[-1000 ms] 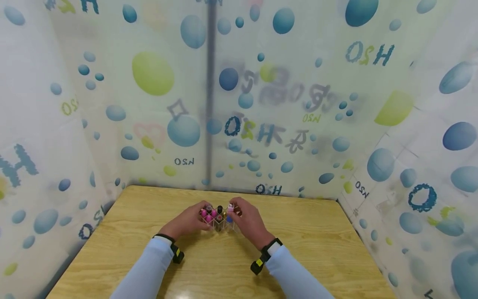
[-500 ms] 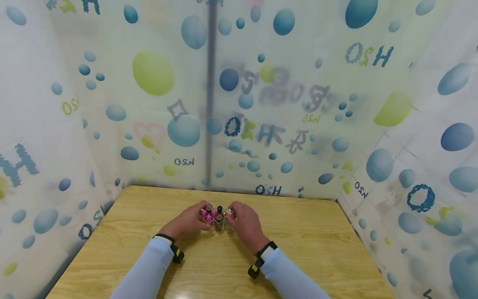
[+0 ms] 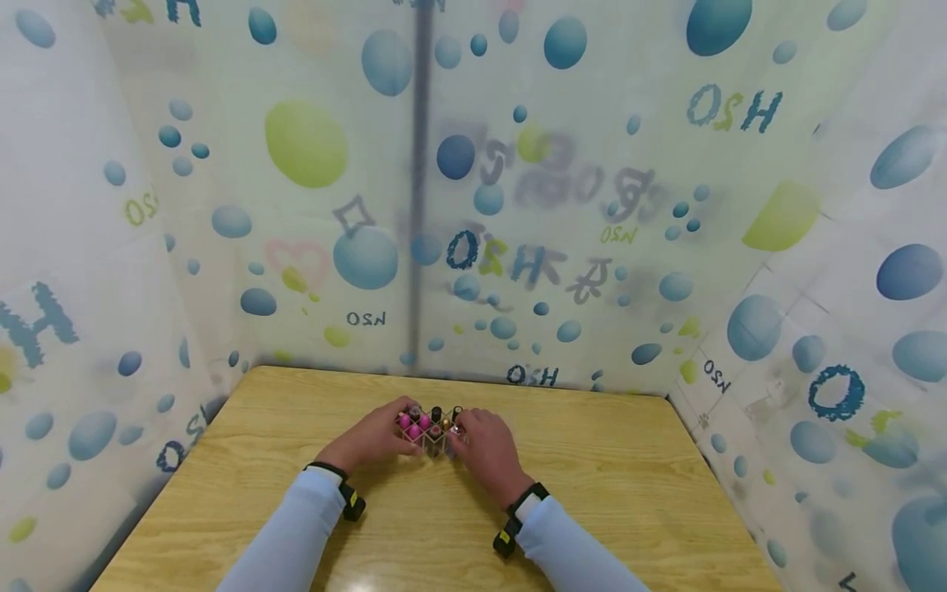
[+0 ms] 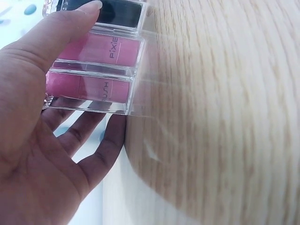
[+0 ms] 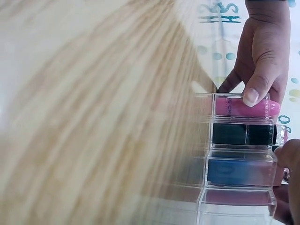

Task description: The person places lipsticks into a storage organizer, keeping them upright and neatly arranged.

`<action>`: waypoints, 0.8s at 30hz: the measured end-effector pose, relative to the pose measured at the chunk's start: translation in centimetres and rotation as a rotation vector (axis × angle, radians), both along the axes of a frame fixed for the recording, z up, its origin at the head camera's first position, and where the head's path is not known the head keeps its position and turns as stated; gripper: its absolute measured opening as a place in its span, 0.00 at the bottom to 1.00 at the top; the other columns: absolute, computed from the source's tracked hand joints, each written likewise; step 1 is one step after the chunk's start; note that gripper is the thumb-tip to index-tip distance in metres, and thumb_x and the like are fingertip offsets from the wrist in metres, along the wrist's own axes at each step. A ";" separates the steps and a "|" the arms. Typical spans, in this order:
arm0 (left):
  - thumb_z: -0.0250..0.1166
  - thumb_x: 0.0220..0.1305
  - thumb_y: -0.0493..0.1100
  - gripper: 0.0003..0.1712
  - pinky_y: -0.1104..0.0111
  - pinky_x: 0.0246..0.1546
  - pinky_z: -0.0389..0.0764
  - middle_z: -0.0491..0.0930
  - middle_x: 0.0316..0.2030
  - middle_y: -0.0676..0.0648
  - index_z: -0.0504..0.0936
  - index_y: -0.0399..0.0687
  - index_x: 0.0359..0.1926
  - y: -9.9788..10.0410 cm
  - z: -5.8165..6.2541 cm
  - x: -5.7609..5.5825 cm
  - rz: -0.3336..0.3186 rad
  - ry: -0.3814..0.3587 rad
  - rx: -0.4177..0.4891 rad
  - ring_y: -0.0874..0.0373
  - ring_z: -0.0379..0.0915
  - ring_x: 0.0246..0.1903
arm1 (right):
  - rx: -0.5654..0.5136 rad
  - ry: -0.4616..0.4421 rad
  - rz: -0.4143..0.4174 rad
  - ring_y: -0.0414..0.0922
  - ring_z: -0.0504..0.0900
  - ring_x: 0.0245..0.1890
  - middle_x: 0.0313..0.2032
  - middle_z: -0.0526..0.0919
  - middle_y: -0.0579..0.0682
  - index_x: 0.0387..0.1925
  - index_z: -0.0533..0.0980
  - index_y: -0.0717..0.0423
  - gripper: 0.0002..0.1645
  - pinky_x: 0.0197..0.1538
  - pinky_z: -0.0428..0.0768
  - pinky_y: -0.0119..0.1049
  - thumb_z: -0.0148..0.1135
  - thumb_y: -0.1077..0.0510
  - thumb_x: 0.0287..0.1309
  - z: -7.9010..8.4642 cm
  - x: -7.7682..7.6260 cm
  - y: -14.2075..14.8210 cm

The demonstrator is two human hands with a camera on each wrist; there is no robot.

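A clear lipstick organizer [image 3: 434, 450] stands on the wooden table, lipstick tubes upright in its compartments. My left hand [image 3: 373, 436] grips its left end; in the left wrist view the thumb lies over the front and the fingers are behind. Two pink tubes [image 4: 98, 49] and a black tube [image 4: 115, 14] show through the clear walls there. My right hand [image 3: 490, 450] is at the other end, thumb and fingers pinching the top of a blue-to-pink lipstick tube [image 5: 236, 172] that sits in its compartment. Beside it is a black tube [image 5: 241, 134]; the right fingertips are partly hidden.
The wooden table [image 3: 607, 485] extends around the organizer on all sides. Behind and beside it hang patterned curtains [image 3: 592, 247] with blue and green dots. Each wrist wears a black strap with a small camera [image 3: 353, 503].
My right hand has moved down and slightly left, lowering the lipstick tube into the organizer's right end. A black-capped tube now shows behind its fingers. The left hand has stayed in place.
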State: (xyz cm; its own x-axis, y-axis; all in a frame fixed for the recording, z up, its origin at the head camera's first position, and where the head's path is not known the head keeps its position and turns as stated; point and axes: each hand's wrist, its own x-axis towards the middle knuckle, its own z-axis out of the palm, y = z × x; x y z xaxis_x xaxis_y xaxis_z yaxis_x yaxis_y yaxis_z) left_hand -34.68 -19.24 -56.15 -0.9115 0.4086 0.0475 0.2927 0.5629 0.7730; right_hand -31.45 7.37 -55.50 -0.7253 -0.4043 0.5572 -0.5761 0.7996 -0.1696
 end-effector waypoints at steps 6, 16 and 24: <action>0.86 0.62 0.47 0.38 0.50 0.62 0.80 0.83 0.55 0.50 0.77 0.50 0.68 0.2 0.1 0.2 0.001 0.004 -0.005 0.56 0.79 0.53 | 0.008 -0.009 -0.003 0.44 0.85 0.40 0.39 0.87 0.44 0.44 0.82 0.50 0.13 0.48 0.84 0.44 0.78 0.48 0.71 -0.2 0.1 0.2; 0.86 0.60 0.47 0.53 0.44 0.70 0.76 0.80 0.66 0.39 0.68 0.39 0.79 0.5 0.7 0.5 0.004 0.017 -0.041 0.46 0.79 0.62 | -0.094 -0.041 0.015 0.41 0.78 0.36 0.37 0.84 0.45 0.46 0.81 0.51 0.17 0.41 0.81 0.40 0.78 0.47 0.70 0.4 0.3 1.1; 0.84 0.59 0.65 0.68 0.37 0.72 0.71 0.65 0.80 0.30 0.57 0.38 0.85 -1.0 2.2 3.8 0.131 0.099 -0.235 0.31 0.67 0.75 | -0.140 -0.086 -0.023 0.42 0.81 0.37 0.38 0.83 0.46 0.44 0.80 0.50 0.13 0.41 0.84 0.40 0.78 0.51 0.70 1.0 2.3 5.9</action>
State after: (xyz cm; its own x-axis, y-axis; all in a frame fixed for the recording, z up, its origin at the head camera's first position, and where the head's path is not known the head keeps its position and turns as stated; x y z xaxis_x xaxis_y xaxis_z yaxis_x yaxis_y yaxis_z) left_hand -30.89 -20.27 -54.00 -0.9530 0.2977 0.0567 0.2728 0.7615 0.5879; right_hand -29.15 13.31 -54.49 -0.7808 -0.3095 0.5427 -0.5364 0.7775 -0.3284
